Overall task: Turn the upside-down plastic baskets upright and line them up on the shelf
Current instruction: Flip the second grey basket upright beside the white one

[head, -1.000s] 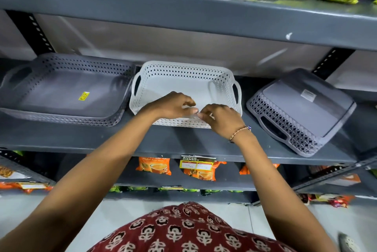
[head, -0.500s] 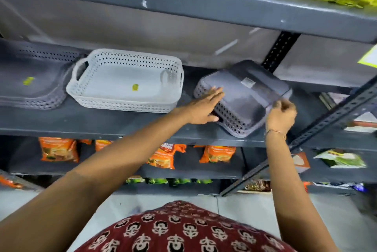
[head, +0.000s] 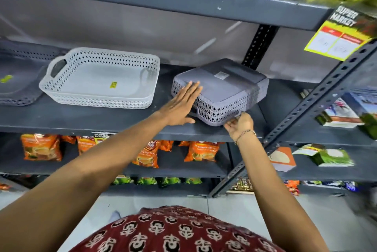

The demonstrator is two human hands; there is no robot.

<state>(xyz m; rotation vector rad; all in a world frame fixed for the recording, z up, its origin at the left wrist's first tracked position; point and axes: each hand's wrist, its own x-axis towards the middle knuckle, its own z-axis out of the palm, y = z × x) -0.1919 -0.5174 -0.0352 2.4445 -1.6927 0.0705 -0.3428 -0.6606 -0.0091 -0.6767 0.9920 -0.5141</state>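
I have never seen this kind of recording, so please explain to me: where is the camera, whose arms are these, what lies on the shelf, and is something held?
There is no machine here. A person wears one wide-angle camera on the head, which looks forward and down, so the two arms are the person's own.

On the grey metal shelf stand a white basket, upright, and at the left edge a grey basket, also upright and only partly in view. A second grey basket lies upside down, bottom up.

The left hand lies open and flat against that upside-down basket's left side. The right hand has its fingers on the rim at the near corner. The basket does not look lifted yet. Orange packets lie on the shelf below.
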